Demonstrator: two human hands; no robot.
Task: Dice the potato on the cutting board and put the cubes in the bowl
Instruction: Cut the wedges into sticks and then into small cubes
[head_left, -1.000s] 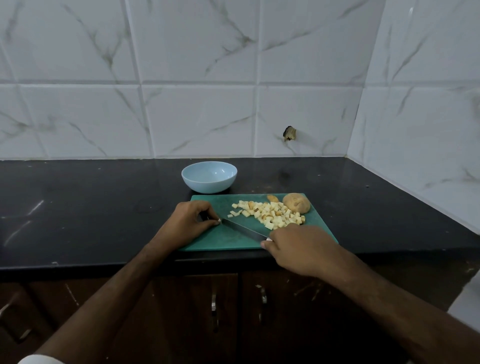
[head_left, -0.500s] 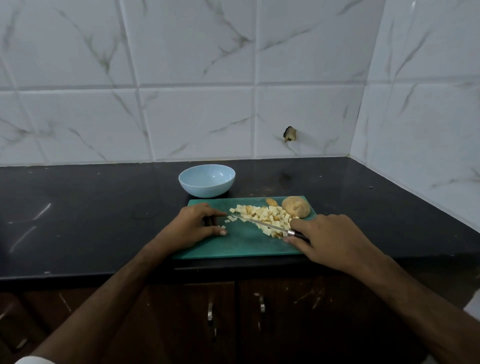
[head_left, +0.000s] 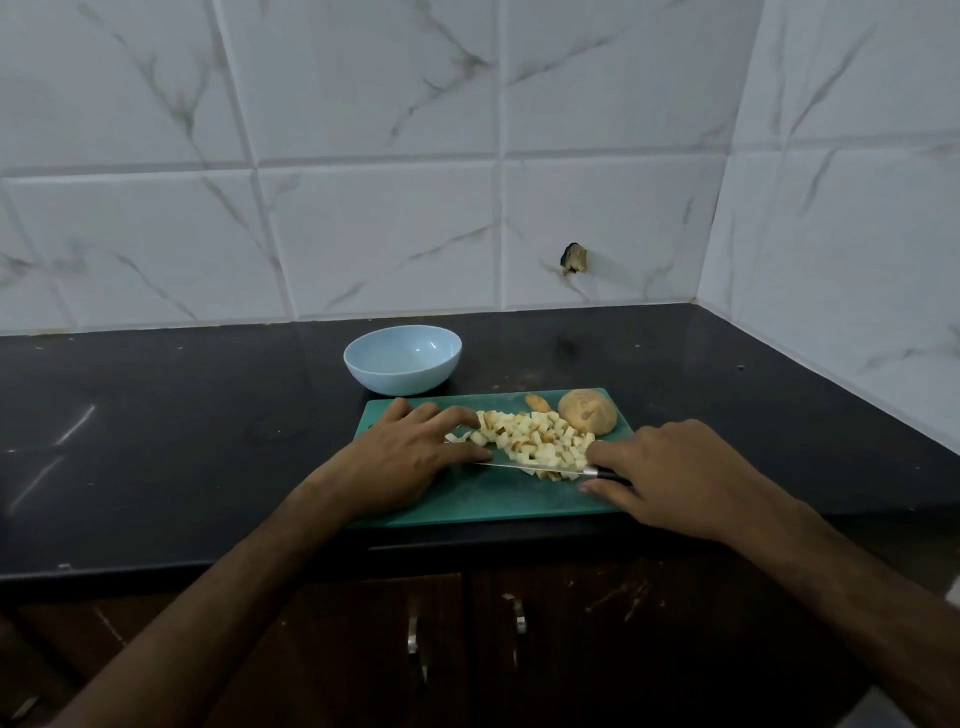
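Observation:
A pile of pale potato cubes lies on the green cutting board. A brown potato piece and a small peel scrap sit at the board's far right corner. My right hand grips the dark handle of a knife, whose blade lies nearly flat under the near side of the pile. My left hand rests on the board with fingers spread, touching the pile's left edge. The light blue bowl stands empty just behind the board's left corner.
The black counter runs left and right, with white tiled walls behind and on the right. Its front edge lies just below the board. Dark cabinet doors with metal handles are underneath.
The knife swung from pointing left to lying along the pile's near side, blade under the cubes. My left hand moved right and opened against the pile. My right hand shifted right.

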